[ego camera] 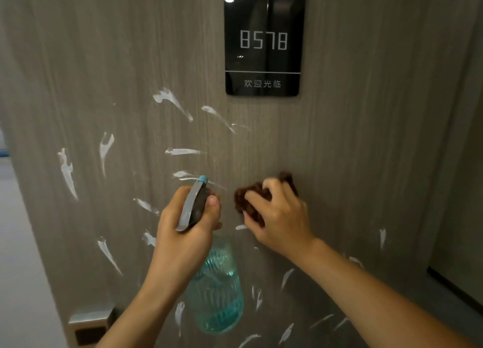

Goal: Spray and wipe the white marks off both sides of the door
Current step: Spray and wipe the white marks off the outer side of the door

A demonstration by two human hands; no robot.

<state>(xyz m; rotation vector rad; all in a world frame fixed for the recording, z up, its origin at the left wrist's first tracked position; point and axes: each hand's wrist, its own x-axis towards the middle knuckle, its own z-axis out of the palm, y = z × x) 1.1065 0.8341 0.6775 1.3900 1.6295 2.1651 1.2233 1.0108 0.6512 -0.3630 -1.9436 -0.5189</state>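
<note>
Head view, left hand (183,222) grip clamped on spray bottle (217,287), right hand (277,217) grip pressing bunched brown cloth (251,198) against marked door (104,60)

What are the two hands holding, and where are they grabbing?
The left hand grips the spray bottle round its neck, below the trigger head. The right hand holds a bunched brown cloth against the door.

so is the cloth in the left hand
No, the brown cloth is bunched in the right hand against the door, while the left hand grips the spray bottle.
</note>
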